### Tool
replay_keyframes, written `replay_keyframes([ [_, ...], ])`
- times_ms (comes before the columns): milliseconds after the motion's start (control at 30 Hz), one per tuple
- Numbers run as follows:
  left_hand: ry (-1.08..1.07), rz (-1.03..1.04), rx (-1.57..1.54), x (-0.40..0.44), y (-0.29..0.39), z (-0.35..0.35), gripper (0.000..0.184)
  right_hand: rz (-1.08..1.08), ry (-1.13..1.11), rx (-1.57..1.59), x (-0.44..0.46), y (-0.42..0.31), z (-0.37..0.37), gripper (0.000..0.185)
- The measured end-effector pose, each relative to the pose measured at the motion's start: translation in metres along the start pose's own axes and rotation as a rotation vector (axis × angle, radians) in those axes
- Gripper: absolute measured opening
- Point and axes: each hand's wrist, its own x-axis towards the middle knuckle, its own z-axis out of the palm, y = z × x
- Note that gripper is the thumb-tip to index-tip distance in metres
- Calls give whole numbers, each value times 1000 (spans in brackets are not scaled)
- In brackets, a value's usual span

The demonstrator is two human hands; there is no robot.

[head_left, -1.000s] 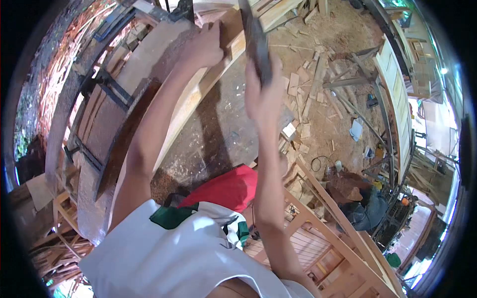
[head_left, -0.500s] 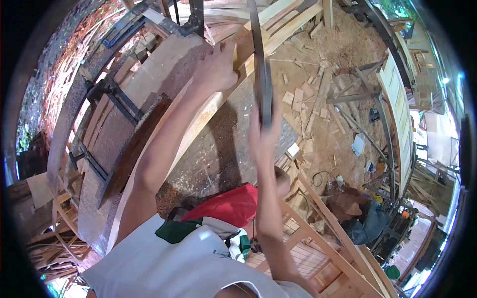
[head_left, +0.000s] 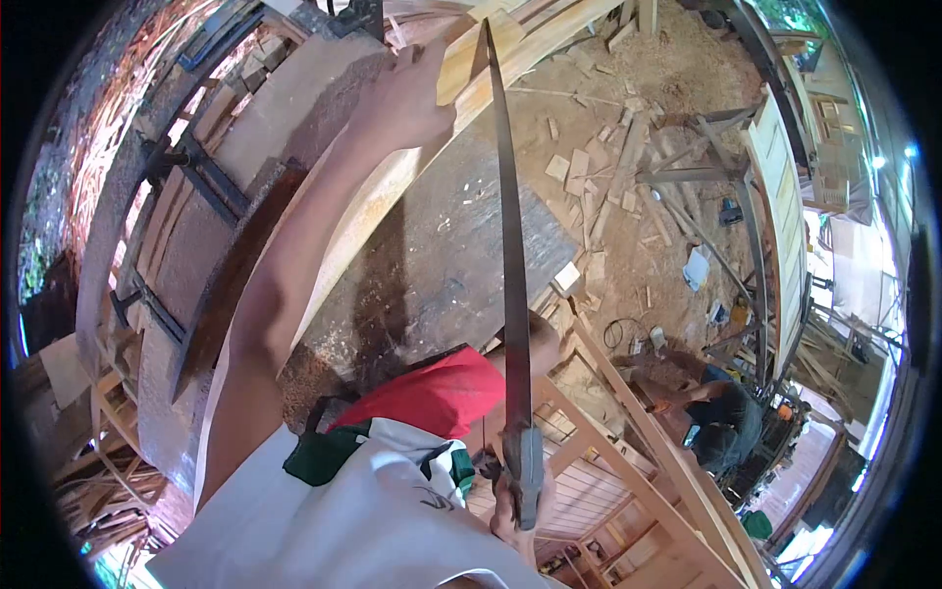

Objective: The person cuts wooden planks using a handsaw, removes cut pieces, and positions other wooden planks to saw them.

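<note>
Along the far left side of the dark worktop (head_left: 456, 265), the worker's left hand (head_left: 404, 110) lies against the pale timber (head_left: 481, 61), its fingers partly hidden; whether they clamp the wood cannot be told. Nearer and to the right, the right hand (head_left: 508, 515) grasps the handle of a long, tapering saw (head_left: 513, 245). The blade extends away across the worktop, its narrow tip at the timber; contact cannot be made out. Wood offcuts (head_left: 579, 169) litter the ground (head_left: 677, 88) to the right; red cloth (head_left: 432, 395) shows left of the blade's near end.
</note>
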Motion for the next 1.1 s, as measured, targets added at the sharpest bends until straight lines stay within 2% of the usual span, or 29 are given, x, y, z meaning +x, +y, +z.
replay_keyframes([
  [67,30,-8,-11,1,3,-5,78,-52,-20,-22,52,-8,27,63],
  [167,36,-13,-21,-3,4,-9,78,-15,-88,-260,213,-38,105,65],
  [200,31,-12,-24,-6,0,-2,78,-316,160,154,284,-48,158,57],
  [233,73,15,5,1,-5,4,77,-262,74,244,341,-78,166,49],
  [267,108,34,31,5,-9,7,76,-492,166,197,371,-110,170,47],
  [300,-46,3,-8,7,-12,1,75,-491,160,199,372,-124,164,47],
  [367,-19,6,-5,3,-11,8,75,-349,54,219,364,-132,148,38],
  [433,47,44,18,10,-5,3,75,-293,123,88,316,-118,134,41],
  [467,96,44,13,4,-2,4,77,-300,51,141,283,-87,124,50],
  [500,139,45,10,-2,2,5,78,-178,40,71,229,-67,107,57],
  [600,0,-20,-33,-4,12,-11,81,-25,-76,34,94,-23,37,60],
  [633,11,-39,-31,-2,9,-10,81,37,-74,39,56,-12,18,59],
  [667,23,-29,-59,-2,7,-5,81,37,-91,41,57,-12,15,59],
  [733,44,-9,-79,3,3,0,82,-126,-81,-52,64,-16,19,69],
  [767,65,-1,-22,1,3,2,82,-140,-68,-56,97,-16,40,68],
  [800,92,11,37,-2,8,-6,81,-159,-51,-57,158,-20,74,68],
  [833,13,-20,7,-5,12,-16,78,-246,30,63,218,-37,104,60],
  [900,-8,-18,-27,-9,11,-21,76,-446,168,278,337,-70,163,46],
  [933,-14,-14,-51,-7,10,-23,73,-356,84,192,354,-115,155,42],
  [1000,-8,-3,-12,-3,0,-11,72,-364,38,172,364,-143,139,45],
  [1033,-18,-1,7,-3,0,-11,74,-366,-17,154,362,-146,131,48],
  [1100,-16,10,24,0,3,-11,77,-321,19,160,314,-124,120,48],
])
